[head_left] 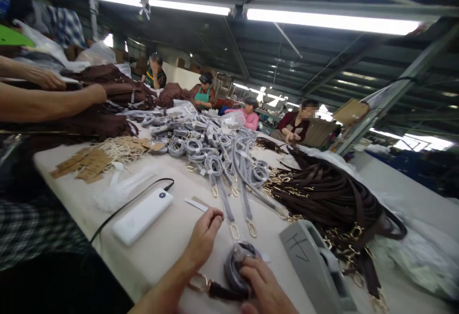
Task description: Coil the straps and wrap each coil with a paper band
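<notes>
My right hand (pixel 263 280) is closed around a coiled strap (pixel 233 268) in clear plastic, resting on the near part of the table. A dark brown strap end with a gold clasp (pixel 199 283) sticks out to the left of the coil. My left hand (pixel 204 237) is raised just beyond the coil, its fingers curled together; whatever they pinch is hidden. Beyond those fingertips lies a thin pale strip (pixel 196 203). Two plastic-wrapped straps with gold oval rings (pixel 234 231) point toward me. At right stands a grey tape dispenser (pixel 308 261) with a black mark.
Wrapped coiled straps (pixel 193 146) are heaped mid-table, with brown straps (pixel 333 185) piled at right. A white power bank (pixel 143 216) with a black cable, and cardboard tags (pixel 93 161), lie at left. Another person's hands (pixel 46 77) work at brown goods. Several people sit beyond.
</notes>
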Tool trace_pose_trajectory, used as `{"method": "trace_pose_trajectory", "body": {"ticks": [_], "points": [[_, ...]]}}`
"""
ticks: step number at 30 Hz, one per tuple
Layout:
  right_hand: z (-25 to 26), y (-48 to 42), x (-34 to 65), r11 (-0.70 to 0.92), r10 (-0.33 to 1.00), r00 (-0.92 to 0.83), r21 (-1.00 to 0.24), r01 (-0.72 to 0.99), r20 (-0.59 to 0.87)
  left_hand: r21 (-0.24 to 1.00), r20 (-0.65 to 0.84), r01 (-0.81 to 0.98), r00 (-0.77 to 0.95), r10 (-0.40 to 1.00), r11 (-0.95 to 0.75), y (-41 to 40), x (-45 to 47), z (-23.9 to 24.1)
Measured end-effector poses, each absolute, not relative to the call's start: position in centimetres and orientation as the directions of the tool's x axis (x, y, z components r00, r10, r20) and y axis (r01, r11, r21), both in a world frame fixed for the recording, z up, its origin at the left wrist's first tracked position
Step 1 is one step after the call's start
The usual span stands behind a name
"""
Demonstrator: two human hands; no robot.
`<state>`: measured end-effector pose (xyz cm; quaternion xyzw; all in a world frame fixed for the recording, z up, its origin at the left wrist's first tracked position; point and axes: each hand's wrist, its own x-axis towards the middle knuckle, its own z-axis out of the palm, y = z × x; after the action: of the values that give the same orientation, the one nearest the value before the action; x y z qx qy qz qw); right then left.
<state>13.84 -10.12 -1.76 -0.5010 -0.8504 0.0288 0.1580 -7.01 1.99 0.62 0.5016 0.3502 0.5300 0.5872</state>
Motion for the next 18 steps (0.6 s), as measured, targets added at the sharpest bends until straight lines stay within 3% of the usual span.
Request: {"method": "trace_pose_trajectory", "body": {"ticks": [4,7,9,11,18], "points": [[1.0,-9.8,14.4,0.481,0.865,-0.417,-0.226,0.847,0.277,0.961,0.056,-0.275,0.15,0.987,-0.013,2.9,-7.1,0.2],[2.6,-9.0,12.9,0.391,0.917,-0.397,-0.267,0.881,0.031,0.955,0.023,-0.297,0.119,0.993,0.013,3.3,-7.1,0.2],[3.3,-8.4,11.8,0.317,0.905,-0.384,-0.312,0.896,-0.184,0.947,0.008,-0.32,0.113,0.994,0.028,3.3,-7.0,0.3],[4.1,-7.9,11.1,0.271,0.873,-0.378,-0.339,0.901,-0.307,0.937,-0.009,-0.347,0.11,0.994,0.047,3.3,-7.0,0.3],[6.2,-6.1,9.9,0.247,0.872,-0.319,-0.228,0.942,-0.372,0.891,-0.081,-0.441,0.084,0.993,0.11,3.4,-7.8,0.1]]}}
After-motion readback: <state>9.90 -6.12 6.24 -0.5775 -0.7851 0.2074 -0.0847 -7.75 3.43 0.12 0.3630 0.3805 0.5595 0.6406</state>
